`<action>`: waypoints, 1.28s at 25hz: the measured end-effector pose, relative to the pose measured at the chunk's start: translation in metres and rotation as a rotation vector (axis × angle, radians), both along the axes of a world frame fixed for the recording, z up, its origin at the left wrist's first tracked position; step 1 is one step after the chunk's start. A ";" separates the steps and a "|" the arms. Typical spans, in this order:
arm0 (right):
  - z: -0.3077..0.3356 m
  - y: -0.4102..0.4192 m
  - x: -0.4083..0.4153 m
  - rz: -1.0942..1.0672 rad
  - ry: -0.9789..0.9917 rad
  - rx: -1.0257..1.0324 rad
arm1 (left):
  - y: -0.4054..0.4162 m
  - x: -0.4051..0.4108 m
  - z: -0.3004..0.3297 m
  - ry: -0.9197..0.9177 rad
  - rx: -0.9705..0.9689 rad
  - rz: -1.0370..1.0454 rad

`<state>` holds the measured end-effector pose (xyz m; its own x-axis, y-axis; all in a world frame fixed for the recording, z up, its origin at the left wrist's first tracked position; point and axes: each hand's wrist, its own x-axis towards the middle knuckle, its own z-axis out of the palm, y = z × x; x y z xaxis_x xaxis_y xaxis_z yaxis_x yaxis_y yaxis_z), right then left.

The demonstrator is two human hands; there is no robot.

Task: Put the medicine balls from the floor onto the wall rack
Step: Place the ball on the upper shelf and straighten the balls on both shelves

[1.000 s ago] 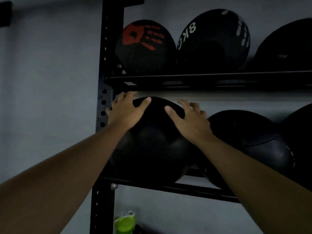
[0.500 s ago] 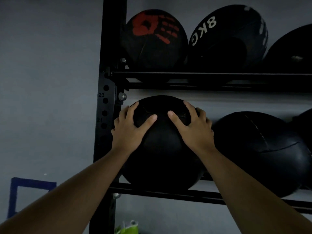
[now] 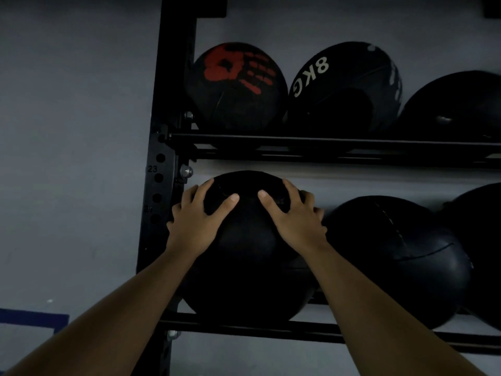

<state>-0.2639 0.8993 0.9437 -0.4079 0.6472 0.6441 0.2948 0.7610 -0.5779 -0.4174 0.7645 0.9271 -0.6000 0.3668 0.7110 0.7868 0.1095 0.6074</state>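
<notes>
A large black medicine ball (image 3: 248, 270) rests on the lower rails of the black wall rack (image 3: 244, 325), at its left end beside the upright post (image 3: 160, 191). My left hand (image 3: 195, 221) lies spread on the ball's upper left and my right hand (image 3: 292, 221) on its upper right, both gripping it. Another black ball (image 3: 398, 256) sits just to its right on the same rails, touching or nearly touching it.
The upper shelf rail (image 3: 325, 139) carries a ball with a red handprint (image 3: 235, 85), a ball marked 8KG (image 3: 344, 88) and a third black ball (image 3: 455, 104). Grey wall lies behind. A blue line (image 3: 32, 320) shows at lower left.
The ball has settled lower onto the rails, and both hands have slid up over its top. The view has shifted down and closer to the rack.
</notes>
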 end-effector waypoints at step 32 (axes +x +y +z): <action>0.235 0.307 0.368 -0.288 0.275 0.481 | 0.310 0.359 0.247 0.589 0.076 0.090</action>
<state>0.1040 1.2063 1.1788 -0.0378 0.3179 0.9474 0.4160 0.8670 -0.2744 -0.0588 1.0747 1.1742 -0.1231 0.2683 0.9554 0.9831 0.1648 0.0804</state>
